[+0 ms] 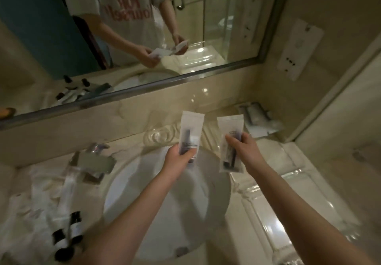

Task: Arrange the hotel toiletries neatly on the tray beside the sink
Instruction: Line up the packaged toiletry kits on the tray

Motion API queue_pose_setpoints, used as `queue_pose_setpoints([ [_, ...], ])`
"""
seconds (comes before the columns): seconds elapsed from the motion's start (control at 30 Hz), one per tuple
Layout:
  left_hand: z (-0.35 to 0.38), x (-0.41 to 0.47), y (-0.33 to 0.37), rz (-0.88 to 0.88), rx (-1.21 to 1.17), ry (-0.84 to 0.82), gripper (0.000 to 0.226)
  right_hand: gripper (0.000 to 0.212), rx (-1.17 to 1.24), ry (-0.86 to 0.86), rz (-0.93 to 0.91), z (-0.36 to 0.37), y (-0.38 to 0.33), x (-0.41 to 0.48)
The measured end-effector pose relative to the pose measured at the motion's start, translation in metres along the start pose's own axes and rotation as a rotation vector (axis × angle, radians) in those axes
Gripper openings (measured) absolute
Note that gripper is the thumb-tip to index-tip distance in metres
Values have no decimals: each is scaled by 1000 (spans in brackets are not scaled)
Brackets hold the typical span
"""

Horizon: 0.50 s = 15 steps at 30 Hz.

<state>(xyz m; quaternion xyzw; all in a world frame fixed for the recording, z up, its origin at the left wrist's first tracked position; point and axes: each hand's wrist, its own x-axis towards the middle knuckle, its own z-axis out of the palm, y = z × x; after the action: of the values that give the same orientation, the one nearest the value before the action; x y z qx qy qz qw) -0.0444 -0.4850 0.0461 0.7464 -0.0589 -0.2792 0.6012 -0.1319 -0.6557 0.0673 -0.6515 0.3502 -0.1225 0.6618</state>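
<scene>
Left hand (179,159), arm outstretched, pinches a flat white plastic toiletry packet (192,126) upright above the round white sink basin (185,213); right hand (246,151) grips a second white packet (230,125) alongside.

Marble counter (274,153) carries a white cloth (41,192) at left and a tray (263,131) back-right.

Dim, yellowish light, soft picture
I see small glare spots on the glossy worktop (278,182) and in the mirror (216,27); motion smears the whole frame, the bottles (70,229) at the left edge most, and the wide lens bends straight lines.
</scene>
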Motion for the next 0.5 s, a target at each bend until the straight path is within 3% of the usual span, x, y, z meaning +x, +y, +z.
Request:
queue_pose_setpoints([
  [0.23,65,45,3,-37,33,-46,21,11,-141,-11,33,-46,12,67],
  [0.37,79,73,7,-63,63,-17,23,26,-279,-13,30,-39,4,110],
  [0.5,74,93,1,-63,99,28,24,28,-270,-41,40,-22,-7,139],
])
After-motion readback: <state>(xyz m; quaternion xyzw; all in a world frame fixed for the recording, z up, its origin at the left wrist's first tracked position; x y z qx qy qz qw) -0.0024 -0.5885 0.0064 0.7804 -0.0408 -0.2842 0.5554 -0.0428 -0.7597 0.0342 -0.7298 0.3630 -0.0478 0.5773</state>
